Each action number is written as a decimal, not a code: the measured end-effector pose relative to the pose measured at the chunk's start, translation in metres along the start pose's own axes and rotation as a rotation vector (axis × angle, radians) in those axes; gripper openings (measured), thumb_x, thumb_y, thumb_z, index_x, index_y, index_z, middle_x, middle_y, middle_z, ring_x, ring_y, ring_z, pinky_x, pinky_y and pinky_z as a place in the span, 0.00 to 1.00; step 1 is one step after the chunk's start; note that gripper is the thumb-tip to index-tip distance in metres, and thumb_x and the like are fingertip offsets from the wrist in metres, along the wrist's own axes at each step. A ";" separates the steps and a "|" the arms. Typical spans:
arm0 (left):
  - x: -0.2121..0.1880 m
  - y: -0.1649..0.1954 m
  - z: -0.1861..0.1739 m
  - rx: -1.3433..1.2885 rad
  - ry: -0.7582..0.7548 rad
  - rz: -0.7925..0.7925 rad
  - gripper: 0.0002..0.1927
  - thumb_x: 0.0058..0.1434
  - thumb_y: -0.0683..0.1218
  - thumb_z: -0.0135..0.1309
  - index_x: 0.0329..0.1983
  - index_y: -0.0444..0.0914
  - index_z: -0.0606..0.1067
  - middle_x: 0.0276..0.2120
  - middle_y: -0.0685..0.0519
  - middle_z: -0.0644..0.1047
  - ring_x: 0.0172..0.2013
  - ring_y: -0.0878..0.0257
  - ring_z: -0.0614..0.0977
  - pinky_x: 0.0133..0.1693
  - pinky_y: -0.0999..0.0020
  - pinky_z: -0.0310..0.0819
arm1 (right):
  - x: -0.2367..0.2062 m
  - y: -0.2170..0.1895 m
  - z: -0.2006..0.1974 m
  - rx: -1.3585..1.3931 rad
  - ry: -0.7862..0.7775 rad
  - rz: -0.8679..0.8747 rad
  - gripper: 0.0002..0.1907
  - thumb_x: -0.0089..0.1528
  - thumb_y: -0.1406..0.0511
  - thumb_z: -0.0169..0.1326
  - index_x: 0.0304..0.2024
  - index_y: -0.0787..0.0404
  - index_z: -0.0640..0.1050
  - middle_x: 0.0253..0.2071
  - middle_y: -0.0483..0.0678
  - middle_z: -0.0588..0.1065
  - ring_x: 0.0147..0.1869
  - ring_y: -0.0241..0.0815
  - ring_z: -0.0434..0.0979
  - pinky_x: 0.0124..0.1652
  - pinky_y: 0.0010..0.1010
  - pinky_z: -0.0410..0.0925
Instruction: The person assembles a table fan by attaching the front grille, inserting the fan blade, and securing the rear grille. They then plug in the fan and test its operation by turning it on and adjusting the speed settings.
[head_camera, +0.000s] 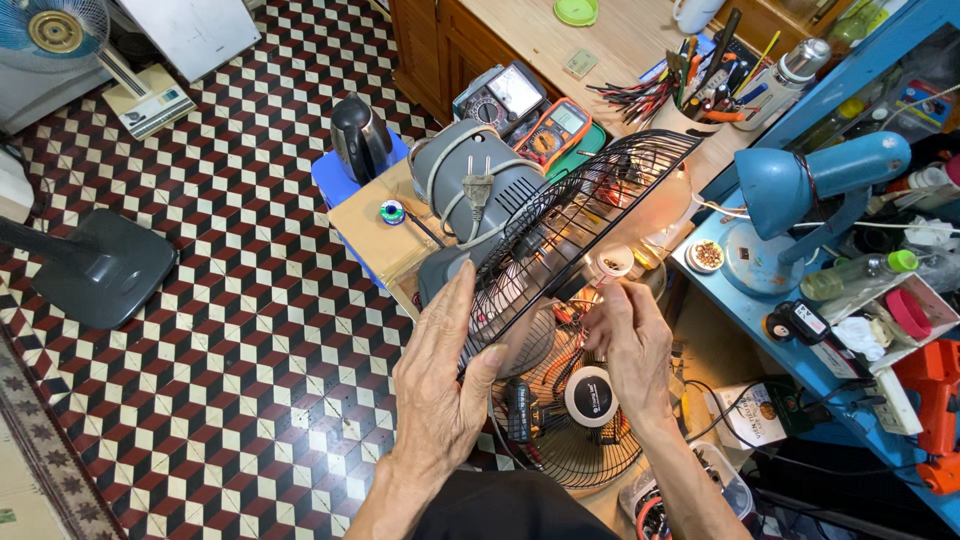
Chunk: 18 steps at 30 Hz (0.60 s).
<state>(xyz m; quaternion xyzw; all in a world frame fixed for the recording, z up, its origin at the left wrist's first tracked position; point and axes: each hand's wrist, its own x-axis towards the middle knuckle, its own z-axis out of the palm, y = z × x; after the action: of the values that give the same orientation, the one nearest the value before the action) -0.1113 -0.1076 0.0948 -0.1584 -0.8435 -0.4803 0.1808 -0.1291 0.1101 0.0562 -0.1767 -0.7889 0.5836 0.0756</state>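
Fan guard (590, 205): held tilted over the grey fan motor (470, 195), rim gripped by left hand (440, 375); right hand (630, 345) pinched at its hub. Fitting stage judged; alignment needed.

view: head camera, single | looks: steeply down from above the person's chest | range: close over both hands | takes in: crowded table (560, 40) ahead, tiled floor (250, 330) at left
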 end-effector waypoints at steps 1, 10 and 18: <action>0.000 0.000 0.000 -0.003 0.000 0.003 0.31 0.71 0.50 0.51 0.73 0.32 0.63 0.69 0.39 0.70 0.69 0.45 0.72 0.67 0.55 0.67 | -0.001 -0.001 0.000 -0.008 0.012 -0.052 0.21 0.68 0.55 0.48 0.52 0.66 0.73 0.37 0.52 0.78 0.31 0.37 0.77 0.30 0.27 0.69; 0.000 0.000 0.001 -0.014 -0.020 -0.015 0.32 0.70 0.49 0.51 0.74 0.32 0.61 0.69 0.39 0.69 0.69 0.45 0.72 0.68 0.55 0.65 | -0.005 -0.002 0.013 -0.373 0.044 -0.658 0.32 0.58 0.68 0.65 0.60 0.64 0.65 0.58 0.58 0.67 0.51 0.46 0.78 0.48 0.38 0.73; -0.002 -0.003 -0.001 -0.016 -0.043 -0.028 0.32 0.71 0.51 0.49 0.75 0.33 0.61 0.70 0.40 0.68 0.70 0.45 0.71 0.68 0.54 0.65 | 0.009 0.021 0.009 -0.114 -0.093 -0.261 0.21 0.68 0.58 0.54 0.53 0.69 0.71 0.44 0.59 0.80 0.44 0.46 0.82 0.44 0.36 0.74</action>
<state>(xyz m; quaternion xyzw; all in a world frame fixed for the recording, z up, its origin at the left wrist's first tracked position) -0.1105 -0.1096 0.0919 -0.1581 -0.8454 -0.4862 0.1547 -0.1363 0.1109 0.0333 -0.0494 -0.8397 0.5307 0.1040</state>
